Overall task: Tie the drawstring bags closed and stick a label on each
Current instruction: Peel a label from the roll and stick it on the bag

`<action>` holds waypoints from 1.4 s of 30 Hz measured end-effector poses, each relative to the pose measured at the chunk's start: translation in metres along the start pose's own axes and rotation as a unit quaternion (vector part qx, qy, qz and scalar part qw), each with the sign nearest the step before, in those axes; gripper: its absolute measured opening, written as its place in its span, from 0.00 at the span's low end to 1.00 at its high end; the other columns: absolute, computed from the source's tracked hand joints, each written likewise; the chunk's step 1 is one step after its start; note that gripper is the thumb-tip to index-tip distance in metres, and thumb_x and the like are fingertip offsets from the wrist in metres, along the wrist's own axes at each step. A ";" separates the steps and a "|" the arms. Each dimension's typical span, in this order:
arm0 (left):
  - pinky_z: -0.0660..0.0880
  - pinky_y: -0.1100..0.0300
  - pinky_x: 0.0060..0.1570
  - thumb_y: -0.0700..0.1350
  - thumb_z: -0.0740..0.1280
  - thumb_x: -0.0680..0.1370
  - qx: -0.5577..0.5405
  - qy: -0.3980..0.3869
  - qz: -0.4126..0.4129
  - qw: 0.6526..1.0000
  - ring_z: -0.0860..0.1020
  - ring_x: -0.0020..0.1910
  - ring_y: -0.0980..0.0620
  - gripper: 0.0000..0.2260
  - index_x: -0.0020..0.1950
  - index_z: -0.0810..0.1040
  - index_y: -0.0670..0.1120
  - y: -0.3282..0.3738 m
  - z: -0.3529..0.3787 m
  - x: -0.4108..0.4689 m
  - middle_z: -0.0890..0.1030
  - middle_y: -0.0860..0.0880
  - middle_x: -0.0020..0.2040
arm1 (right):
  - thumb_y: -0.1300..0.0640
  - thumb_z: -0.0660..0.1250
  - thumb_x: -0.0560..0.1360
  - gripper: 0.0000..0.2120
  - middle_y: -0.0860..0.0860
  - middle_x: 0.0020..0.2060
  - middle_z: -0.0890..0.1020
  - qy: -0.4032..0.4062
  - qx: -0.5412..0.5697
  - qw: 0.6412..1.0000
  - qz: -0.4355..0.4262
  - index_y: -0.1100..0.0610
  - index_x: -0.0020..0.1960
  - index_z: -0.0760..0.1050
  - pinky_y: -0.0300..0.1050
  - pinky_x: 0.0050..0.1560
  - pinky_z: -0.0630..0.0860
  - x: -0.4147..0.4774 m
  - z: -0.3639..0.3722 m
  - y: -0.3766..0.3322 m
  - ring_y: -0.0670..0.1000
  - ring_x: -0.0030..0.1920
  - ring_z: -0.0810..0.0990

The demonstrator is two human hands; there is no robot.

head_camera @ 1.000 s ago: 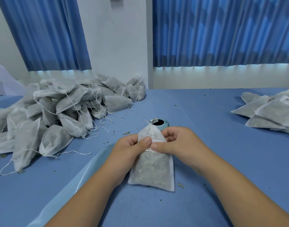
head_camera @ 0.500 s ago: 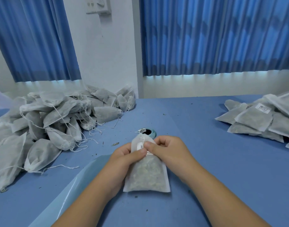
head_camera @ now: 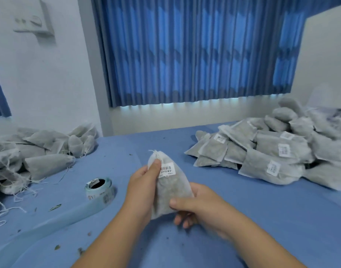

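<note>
While both hands held it just above the blue-covered table [head_camera: 243, 219], the white non-woven drawstring bag [head_camera: 171, 194], filled with grey-green dried leaf matter, stood tilted in the middle of the view, its gathered neck pointing up and away from the person. A short end of white drawstring [head_camera: 153, 151] stuck out at that puckered neck. The left hand [head_camera: 144, 182] gripped the bag's upper part from the left side, its thumb pressed on the fabric just beside a small white barcode label [head_camera: 166, 169] that sat on the bag's face below the neck. The right hand [head_camera: 196, 207] held the bag's lower right corner, thumb lying across the top and fingers curled underneath, so each hand was closed around the bag.

On the table to the left of the hands stood a pale blue roll of labels [head_camera: 100, 188], upright with its dark core showing, and a glossy pale blue backing strip [head_camera: 49, 223] ran from it toward the near left edge. Farther left lay a heap of grey-white filled bags [head_camera: 40, 151] with loose white strings trailing over the cloth; no labels could be seen on them. Well apart on the right lay a second heap of flat filled bags [head_camera: 272, 151], several showing white labels. Small green leaf scraps [head_camera: 54, 207] were scattered near the roll. Pleated blue curtains [head_camera: 194, 55] hung behind the table beside a white wall [head_camera: 49, 84].
</note>
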State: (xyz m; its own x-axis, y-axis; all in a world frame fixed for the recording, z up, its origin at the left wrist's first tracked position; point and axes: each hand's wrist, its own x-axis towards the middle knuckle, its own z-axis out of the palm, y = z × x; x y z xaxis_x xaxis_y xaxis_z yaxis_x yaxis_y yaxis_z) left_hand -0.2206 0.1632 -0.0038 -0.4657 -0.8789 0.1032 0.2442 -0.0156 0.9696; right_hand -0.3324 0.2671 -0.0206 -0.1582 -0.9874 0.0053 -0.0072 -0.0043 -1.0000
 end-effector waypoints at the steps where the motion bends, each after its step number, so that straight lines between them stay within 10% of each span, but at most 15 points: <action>1: 0.80 0.47 0.46 0.48 0.67 0.80 0.011 -0.017 -0.008 1.000 0.84 0.44 0.40 0.12 0.46 0.82 0.41 -0.001 0.018 0.003 0.85 0.39 0.43 | 0.59 0.72 0.72 0.08 0.51 0.35 0.82 0.044 0.011 0.999 -0.008 0.57 0.50 0.78 0.39 0.30 0.74 -0.005 -0.014 0.000 0.49 0.32 0.79; 4: 0.77 0.42 0.59 0.49 0.68 0.78 0.037 -0.065 -0.032 0.997 0.82 0.55 0.39 0.11 0.55 0.79 0.42 -0.006 0.068 0.006 0.84 0.39 0.53 | 0.64 0.70 0.74 0.03 0.52 0.30 0.76 0.158 0.068 0.985 -0.025 0.60 0.47 0.77 0.38 0.29 0.71 -0.019 -0.054 -0.006 0.47 0.28 0.73; 17: 0.76 0.58 0.37 0.44 0.66 0.79 -0.059 -0.130 -0.048 0.989 0.82 0.38 0.50 0.08 0.57 0.78 0.47 0.007 0.134 0.003 0.81 0.48 0.47 | 0.68 0.64 0.77 0.05 0.62 0.48 0.78 0.407 0.258 0.874 -0.064 0.67 0.52 0.73 0.41 0.42 0.82 -0.013 -0.196 -0.089 0.55 0.45 0.80; 26: 0.72 0.59 0.32 0.40 0.63 0.80 -0.033 -0.063 -0.059 0.996 0.77 0.29 0.52 0.07 0.54 0.79 0.46 0.022 0.060 0.007 0.79 0.47 0.40 | 0.64 0.65 0.76 0.05 0.53 0.29 0.77 0.335 0.158 0.928 0.049 0.62 0.42 0.74 0.38 0.26 0.75 0.034 -0.117 -0.029 0.48 0.24 0.76; 36: 0.71 0.62 0.32 0.41 0.64 0.79 0.127 0.072 -0.026 0.989 0.76 0.30 0.54 0.04 0.49 0.79 0.46 0.053 -0.090 0.010 0.79 0.49 0.40 | 0.63 0.66 0.76 0.02 0.53 0.31 0.80 0.128 0.142 0.981 0.019 0.61 0.46 0.77 0.39 0.26 0.74 0.109 0.069 -0.030 0.50 0.28 0.77; 42: 0.73 0.61 0.38 0.41 0.62 0.77 0.458 0.129 0.035 0.879 0.76 0.34 0.55 0.06 0.45 0.79 0.48 0.062 -0.193 0.011 0.78 0.55 0.36 | 0.64 0.65 0.75 0.08 0.49 0.44 0.82 0.198 -0.062 0.972 -0.107 0.52 0.44 0.79 0.43 0.47 0.76 0.144 0.143 -0.007 0.48 0.45 0.80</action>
State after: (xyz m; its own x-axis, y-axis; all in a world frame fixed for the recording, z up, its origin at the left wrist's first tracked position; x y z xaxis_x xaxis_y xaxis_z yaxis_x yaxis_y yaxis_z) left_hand -0.0460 0.0608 0.0146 -0.2401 -0.9429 0.2309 -0.5774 0.3299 0.7468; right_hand -0.2136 0.1021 -0.0135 -0.5069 -0.8279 0.2402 -0.1965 -0.1603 -0.9673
